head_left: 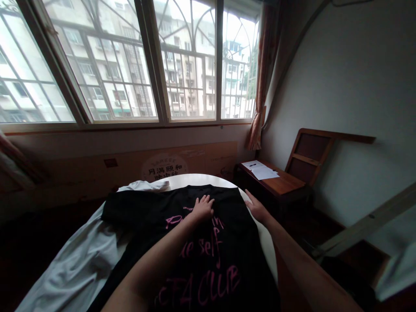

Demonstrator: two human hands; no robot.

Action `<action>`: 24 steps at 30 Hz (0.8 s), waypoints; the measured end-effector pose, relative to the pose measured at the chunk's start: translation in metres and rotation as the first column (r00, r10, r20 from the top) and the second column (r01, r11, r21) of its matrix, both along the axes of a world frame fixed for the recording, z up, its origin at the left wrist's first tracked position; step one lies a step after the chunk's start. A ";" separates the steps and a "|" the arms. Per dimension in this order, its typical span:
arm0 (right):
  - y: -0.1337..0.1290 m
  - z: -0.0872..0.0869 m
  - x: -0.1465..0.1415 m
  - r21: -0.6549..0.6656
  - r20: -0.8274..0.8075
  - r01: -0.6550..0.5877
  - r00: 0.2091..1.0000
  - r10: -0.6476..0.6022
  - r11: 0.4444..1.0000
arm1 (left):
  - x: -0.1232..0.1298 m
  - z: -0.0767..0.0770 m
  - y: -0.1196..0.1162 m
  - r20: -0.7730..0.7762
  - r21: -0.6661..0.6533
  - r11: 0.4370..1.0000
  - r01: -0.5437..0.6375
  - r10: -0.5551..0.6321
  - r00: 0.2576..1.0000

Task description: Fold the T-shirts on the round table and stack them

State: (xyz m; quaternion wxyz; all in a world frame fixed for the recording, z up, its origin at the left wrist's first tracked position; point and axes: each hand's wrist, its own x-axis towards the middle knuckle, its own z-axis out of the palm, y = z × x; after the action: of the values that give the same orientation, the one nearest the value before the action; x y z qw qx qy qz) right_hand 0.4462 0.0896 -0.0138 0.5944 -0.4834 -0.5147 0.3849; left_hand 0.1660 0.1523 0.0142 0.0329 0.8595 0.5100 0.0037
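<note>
A black T-shirt [201, 251] with pink lettering lies spread over a round white table [195, 178], its collar toward the far edge. One sleeve reaches out to the left; the sleeve on the right side does not show. My left hand [203, 208] rests palm down on the shirt's upper front, below the collar, fingers spread. At the table's right rim, beside the shirt's shoulder, is my right hand [256, 207], fingers stretched and holding nothing visible. Whether it touches the rim, I cannot tell. Pale cloth [81, 251] lies under the shirt's left side and drapes over the table edge.
Beyond the table stands a long printed cardboard panel [130, 167] below the barred windows [191, 65]. To the right, papers [264, 172] and a pen lie on a wooden chair [289, 182]. A pale slanted beam [367, 221] stands at far right.
</note>
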 end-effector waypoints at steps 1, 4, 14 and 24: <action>-0.004 -0.002 0.012 -0.030 0.003 0.058 0.998 -0.058 0.998 | 0.001 0.003 0.001 0.012 0.021 1.000 -0.012 0.012 1.000; -0.021 -0.012 0.037 -0.119 0.063 0.134 0.990 -0.127 0.984 | 0.011 0.013 0.005 0.077 0.092 0.995 -0.034 0.027 0.997; -0.080 -0.022 0.015 -0.037 0.554 0.045 0.832 -0.017 0.998 | 0.116 0.024 0.043 0.159 0.014 0.992 -0.121 0.118 0.980; -0.093 -0.008 -0.003 -0.049 0.821 0.211 0.564 -0.081 0.976 | 0.171 0.004 0.084 0.237 -0.035 0.995 -0.095 0.101 0.966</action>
State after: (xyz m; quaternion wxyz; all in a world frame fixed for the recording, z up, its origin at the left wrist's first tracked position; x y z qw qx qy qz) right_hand 0.4427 -0.0038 -0.0216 0.2853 -0.6878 -0.6593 0.1045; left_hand 0.3372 0.2368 0.0180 0.1038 0.8262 0.5441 0.1028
